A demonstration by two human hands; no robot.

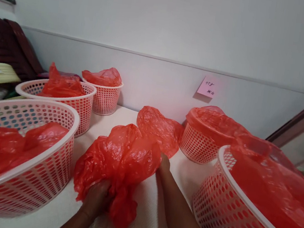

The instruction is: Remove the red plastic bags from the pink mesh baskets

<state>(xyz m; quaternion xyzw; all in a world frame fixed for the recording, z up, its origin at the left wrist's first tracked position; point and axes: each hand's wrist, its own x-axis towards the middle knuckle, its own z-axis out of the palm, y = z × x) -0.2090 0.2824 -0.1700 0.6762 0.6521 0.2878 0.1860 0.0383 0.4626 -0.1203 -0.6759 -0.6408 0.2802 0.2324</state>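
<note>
A crumpled red plastic bag [124, 151] fills the middle of the head view, puffed at the top, with a loose tail hanging below. My left hand [98, 197] is closed on its lower left part, where the film is bunched; the fingertips are hidden in the folds. On the right side, my right hand [164, 163] is curled against the bag's edge and holds it there, most of its fingers out of sight behind the film. What the bag contains, if anything, I cannot make out. Just behind it, another red plastic bag [161, 128] lies flattened on the white surface [185, 175].
White perforated baskets with red bags stand on both sides: a large near-left basket [63, 154], a middle-left basket [84, 110], a small back-left basket [107, 100], a back-right basket [197, 145] and a large near-right basket [222, 199]. A pink note [207, 87] is on the wall behind.
</note>
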